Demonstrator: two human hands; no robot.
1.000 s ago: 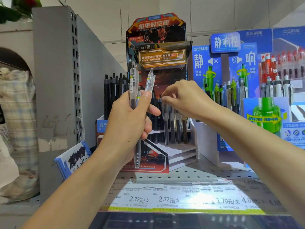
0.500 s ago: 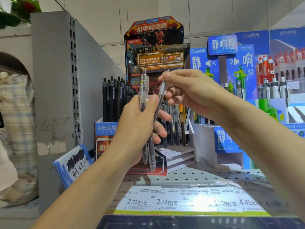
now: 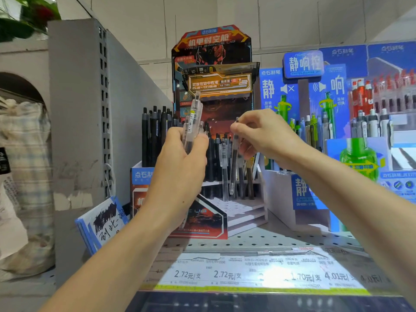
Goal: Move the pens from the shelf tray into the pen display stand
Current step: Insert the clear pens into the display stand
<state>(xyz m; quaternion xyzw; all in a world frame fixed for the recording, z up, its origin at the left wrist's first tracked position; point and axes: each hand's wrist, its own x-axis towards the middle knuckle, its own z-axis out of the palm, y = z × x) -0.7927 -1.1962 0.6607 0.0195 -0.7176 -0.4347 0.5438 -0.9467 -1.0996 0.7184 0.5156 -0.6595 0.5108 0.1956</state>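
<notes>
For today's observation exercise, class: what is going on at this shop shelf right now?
A person is stocking a tiered pen stand on a shop shelf. The left hand grips a small bunch of clear pens upright. The right hand pinches one pen by its top, tip down, over the stand's rows, where other pens already stand.

1. Pale tiled wall [image 3: 281, 23] behind, evenly lit.
2. Grey slotted upright [image 3: 76, 113] at left, paint chipped low down.
3. Perforated grey shelf [image 3: 270, 238] below, price strip [image 3: 258, 274] along its front edge, glare on it.
4. Dark archway [image 3: 18, 88] far left, checked sack [image 3: 29, 176] beneath.
5. Green leaves [image 3: 24, 16] at top left.
</notes>
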